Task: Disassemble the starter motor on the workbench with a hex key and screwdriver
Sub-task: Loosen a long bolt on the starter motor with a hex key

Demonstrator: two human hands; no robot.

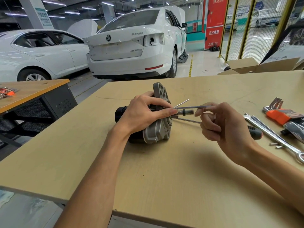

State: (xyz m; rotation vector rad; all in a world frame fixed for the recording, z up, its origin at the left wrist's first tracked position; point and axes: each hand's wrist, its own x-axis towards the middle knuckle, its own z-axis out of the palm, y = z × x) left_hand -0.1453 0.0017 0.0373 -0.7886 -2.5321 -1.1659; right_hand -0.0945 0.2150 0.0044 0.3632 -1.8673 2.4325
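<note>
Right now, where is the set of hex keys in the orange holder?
In the head view, the hex key set lies on the workbench at the far right, beyond the combination wrenches and right of the right hand.

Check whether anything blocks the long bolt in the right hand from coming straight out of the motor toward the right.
Nothing visible does. The right hand pinches the long bolt, which points right over bare workbench. The wrenches and hex key set lie farther right, flat on the top. The left hand holds the starter motor behind it.
</note>
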